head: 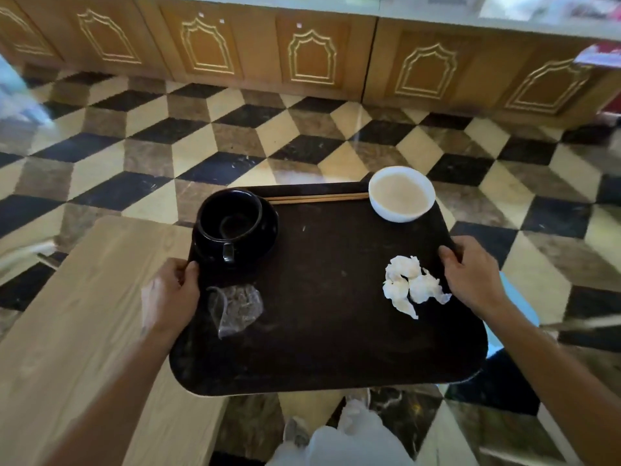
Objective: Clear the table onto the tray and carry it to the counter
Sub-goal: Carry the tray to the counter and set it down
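A dark brown tray [329, 331] is held level above the floor. My left hand [171, 294] grips its left rim and my right hand [473, 274] grips its right rim. On the tray's far left a black cup [230, 218] stands on a black saucer [268, 227]. Wooden chopsticks [319, 198] lie along the far rim. A white bowl [401, 193] with pale contents sits at the far right corner. Crumpled white tissue [408, 285] lies near my right hand, and a clear plastic wrapper [235, 307] lies near my left.
A light wooden table [77, 331] is at my left, partly under the tray's left edge. Ahead stands a wooden counter front [312, 55] with carved panels. Checkered floor tiles [235, 139] lie between. My legs and shoes [336, 435] show below the tray.
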Motion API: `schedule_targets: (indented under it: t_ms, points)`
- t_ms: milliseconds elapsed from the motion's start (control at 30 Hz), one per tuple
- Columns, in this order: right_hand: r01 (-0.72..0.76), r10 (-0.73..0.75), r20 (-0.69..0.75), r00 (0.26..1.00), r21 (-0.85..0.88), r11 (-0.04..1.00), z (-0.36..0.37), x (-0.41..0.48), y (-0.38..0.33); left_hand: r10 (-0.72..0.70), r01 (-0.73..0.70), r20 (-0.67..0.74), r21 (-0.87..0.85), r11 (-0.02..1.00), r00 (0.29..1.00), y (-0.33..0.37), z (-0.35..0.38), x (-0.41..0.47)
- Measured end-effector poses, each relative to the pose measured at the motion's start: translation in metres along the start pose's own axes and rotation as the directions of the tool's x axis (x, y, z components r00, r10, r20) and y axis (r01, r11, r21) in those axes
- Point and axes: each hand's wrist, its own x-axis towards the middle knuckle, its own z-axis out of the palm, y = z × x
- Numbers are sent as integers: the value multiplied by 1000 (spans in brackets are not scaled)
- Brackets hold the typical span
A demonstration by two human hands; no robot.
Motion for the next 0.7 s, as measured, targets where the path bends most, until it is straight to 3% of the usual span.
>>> schedule_targets:
  t_ms: [233, 700]
  points:
    - [-54, 56, -52, 997, 39, 998, -42, 3, 41, 115, -115, 15, 14, 993, 993, 47, 31, -12]
    - [-89, 94, -116, 989, 47, 995, -104, 62, 123, 180, -181, 37, 14, 983, 983, 133, 115, -29]
